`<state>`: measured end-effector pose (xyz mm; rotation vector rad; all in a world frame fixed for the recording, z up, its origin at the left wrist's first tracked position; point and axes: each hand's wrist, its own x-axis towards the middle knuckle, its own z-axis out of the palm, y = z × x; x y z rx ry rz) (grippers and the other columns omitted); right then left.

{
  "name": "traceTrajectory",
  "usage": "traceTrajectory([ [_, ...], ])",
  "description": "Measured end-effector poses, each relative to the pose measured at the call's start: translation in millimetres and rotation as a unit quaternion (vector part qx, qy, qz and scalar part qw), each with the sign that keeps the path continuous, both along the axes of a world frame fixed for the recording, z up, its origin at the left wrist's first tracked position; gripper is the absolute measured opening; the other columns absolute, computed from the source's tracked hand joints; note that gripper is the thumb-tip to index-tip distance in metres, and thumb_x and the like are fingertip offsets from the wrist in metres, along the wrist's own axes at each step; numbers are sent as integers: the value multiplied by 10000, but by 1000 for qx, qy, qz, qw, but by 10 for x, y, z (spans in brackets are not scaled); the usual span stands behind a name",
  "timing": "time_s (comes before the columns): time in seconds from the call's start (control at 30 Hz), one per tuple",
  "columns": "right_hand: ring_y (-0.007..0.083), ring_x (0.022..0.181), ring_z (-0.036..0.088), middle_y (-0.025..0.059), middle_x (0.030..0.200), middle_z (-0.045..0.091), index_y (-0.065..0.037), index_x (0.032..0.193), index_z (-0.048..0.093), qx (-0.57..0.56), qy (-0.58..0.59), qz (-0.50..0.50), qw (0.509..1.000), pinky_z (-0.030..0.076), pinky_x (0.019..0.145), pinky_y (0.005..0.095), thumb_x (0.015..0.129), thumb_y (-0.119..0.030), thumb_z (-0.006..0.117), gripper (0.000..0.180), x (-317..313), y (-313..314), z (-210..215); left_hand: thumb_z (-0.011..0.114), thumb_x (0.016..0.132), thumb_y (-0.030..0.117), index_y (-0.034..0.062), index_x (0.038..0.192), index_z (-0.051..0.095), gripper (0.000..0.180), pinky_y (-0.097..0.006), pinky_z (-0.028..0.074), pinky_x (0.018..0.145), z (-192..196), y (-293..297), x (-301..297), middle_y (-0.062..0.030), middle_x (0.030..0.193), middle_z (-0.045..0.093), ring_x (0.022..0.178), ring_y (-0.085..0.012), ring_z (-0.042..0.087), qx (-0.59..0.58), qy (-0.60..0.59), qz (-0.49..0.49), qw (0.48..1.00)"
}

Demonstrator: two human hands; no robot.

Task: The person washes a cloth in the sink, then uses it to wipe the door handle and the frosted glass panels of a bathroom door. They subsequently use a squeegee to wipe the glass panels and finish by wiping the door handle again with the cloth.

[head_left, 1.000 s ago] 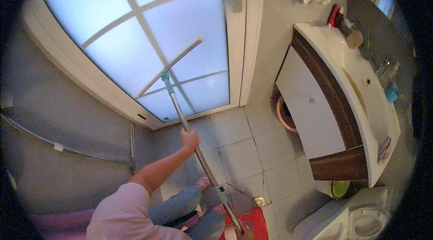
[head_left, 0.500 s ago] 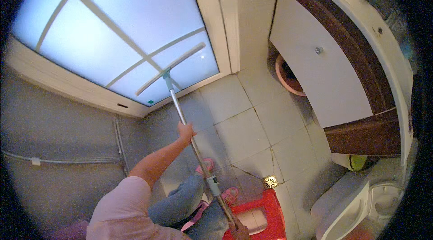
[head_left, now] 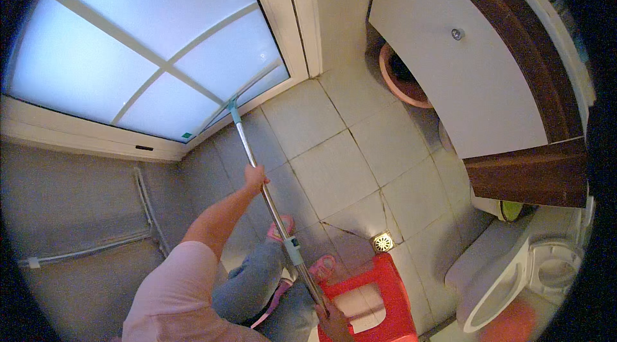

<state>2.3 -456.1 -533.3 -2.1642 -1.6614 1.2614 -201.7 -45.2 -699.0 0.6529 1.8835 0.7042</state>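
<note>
A long-handled squeegee [head_left: 241, 135] slants across the middle, its metal pole running from near my body up to the frosted glass door [head_left: 122, 40]. Its wide thin blade lies along the lower part of the glass, close to the bottom frame. My left hand [head_left: 255, 178] is wrapped round the pole about midway. Lower down, my right hand [head_left: 335, 324] grips the pole near its end, over the red plastic stool [head_left: 397, 290]. A grey-green collar [head_left: 292, 251] sits on the pole between my hands.
At the right stands a white cabinet [head_left: 450, 78] with a pinkish basin [head_left: 402, 88] partly under it. A toilet [head_left: 495, 297] is at the lower right. The tiled floor [head_left: 334, 168] has a round-patterned drain [head_left: 382, 242]. Pipes [head_left: 96, 250] run along the left wall.
The squeegee blade has moved down the glass toward the bottom frame. Both hands keep their hold on the pole. The view has shifted slightly.
</note>
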Motion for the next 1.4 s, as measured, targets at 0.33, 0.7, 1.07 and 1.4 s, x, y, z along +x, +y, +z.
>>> traceTrajectory([
  [0.33, 329, 766, 582, 199, 929, 576, -138, 1168, 466, -104, 210, -171, 957, 466, 663, 402, 855, -345, 453, 376, -131, 350, 4, 441, 719, 83, -24, 925, 394, 238, -344, 393, 306, -417, 105, -32, -111, 603, 466, 393, -193, 486, -42, 48, -32, 997],
  [0.7, 307, 721, 567, 143, 840, 587, -115, 1145, 463, -137, 213, -162, 954, 456, 649, 393, 862, -315, 439, 347, -38, 568, 18, 484, 718, 65, -70, 758, 476, 141, -344, 413, 325, -829, 170, -63, -101, 578, 481, 397, -223, 504, -35, -9, -27, 999],
  [1.07, 309, 887, 535, 191, 1037, 530, -82, 1162, 474, -102, 154, -200, 962, 409, 763, 381, 872, -369, 388, 418, 105, 590, 1266, 503, 707, 20, -25, 768, 425, 110, -345, 411, 312, -212, -360, 223, -109, 546, 465, 378, -223, 498, -158, -65, -5, 985],
  [1.4, 63, 487, 415, -29, 591, 433, -97, 968, 445, -273, 483, -395, 732, 367, 432, 210, 835, -220, 521, 197, -19, -30, 1727, 540, 759, 104, 2, 913, 384, 242, -355, 466, 389, -19, -1317, -148, -118, 595, 480, 468, -219, 531, -156, -168, -135, 964],
])
